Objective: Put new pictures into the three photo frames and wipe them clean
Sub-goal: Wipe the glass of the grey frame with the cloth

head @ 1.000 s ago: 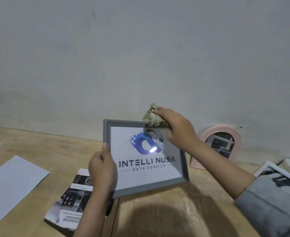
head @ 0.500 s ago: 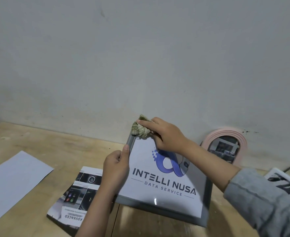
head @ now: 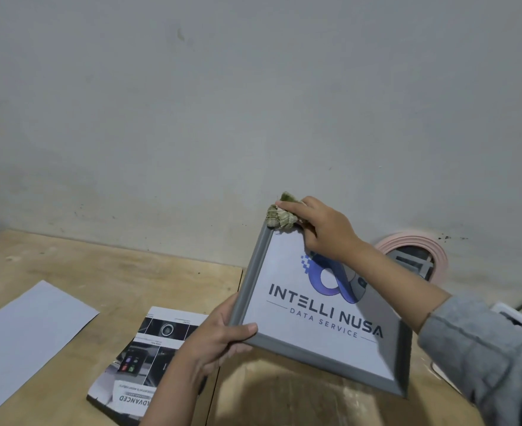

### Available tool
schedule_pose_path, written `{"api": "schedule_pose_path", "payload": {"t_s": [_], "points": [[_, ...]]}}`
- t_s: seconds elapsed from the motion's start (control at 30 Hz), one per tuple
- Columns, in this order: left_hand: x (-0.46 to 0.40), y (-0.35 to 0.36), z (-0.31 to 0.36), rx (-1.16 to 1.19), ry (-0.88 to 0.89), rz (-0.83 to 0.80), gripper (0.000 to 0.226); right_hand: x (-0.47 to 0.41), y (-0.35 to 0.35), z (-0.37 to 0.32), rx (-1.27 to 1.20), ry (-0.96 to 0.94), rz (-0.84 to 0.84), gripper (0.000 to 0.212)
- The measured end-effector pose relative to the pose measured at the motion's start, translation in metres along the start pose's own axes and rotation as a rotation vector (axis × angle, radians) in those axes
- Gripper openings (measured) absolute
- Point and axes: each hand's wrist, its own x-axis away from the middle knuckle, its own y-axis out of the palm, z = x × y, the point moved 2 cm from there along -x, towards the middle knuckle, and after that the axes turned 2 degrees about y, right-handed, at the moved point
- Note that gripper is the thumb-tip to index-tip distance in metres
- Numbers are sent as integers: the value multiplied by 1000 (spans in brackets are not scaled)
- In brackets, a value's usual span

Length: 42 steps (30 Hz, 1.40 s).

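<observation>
Head view: grey photo frame tilted above tabletop.
Left hand: gripping frame's lower-left corner.
Right hand: pressing crumpled cloth onto top corner.

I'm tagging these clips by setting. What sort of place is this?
Probably a bare workroom or makeshift craft corner, not a furnished living space: a raw plywood table stands against a stained, unpainted-looking wall, with loose paper and a brochure lying about.

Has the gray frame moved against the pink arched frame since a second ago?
Yes. The gray frame has swung clockwise and shifted right, toward the pink arched frame at the wall; its right edge now sits below that frame.
</observation>
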Motion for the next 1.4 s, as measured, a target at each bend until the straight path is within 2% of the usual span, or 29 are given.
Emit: {"api": "schedule_pose_path", "payload": {"t_s": [0.07, 0.2, 0.33, 0.5, 0.63, 0.7, 0.77, 0.83, 0.93, 1.07, 1.13, 1.2, 1.4], "points": [[-1, 4, -1, 56, 9, -45, 78, 2, 2, -3, 18, -3, -14, 59], [-3, 10, -5, 172, 10, -100, 100, 11, 16, -15, 88, -52, -90, 63], [-4, 10, -6, 241, 39, -82, 104, 28, 32, -36, -4, -115, -153, 73], [-3, 4, -4, 295, 88, -67, 101, 43, 45, -61, -115, -131, -214, 83], [-4, -7, -7, 330, 119, -15, 98, 55, 51, -80, -201, -164, -224, 82], [-4, -10, -8, 352, 156, -12, 90, 62, 54, -90, -237, -193, -243, 79], [-3, -10, -9, 428, 195, -26, 80, 69, 58, -100, -264, -232, -259, 79], [-5, -17, -10, 548, 229, -1, 80, 74, 61, -107, -305, -241, -284, 79], [0, -14, -1, 659, 291, -122, 73, 75, 61, -114, -375, -214, -308, 77], [3, -17, -8, 652, 172, 63, 90, 85, 63, -117, -413, -195, -410, 73], [6, -9, -6, 569, 98, 125, 80, 91, 64, -118, -396, -224, -435, 70], [7, -5, -7, 520, 19, 217, 58, 95, 64, -121, -367, -239, -468, 68], [7, -7, -9, 500, -89, 389, 50, 108, 70, -123, -327, -316, -564, 69]]}}
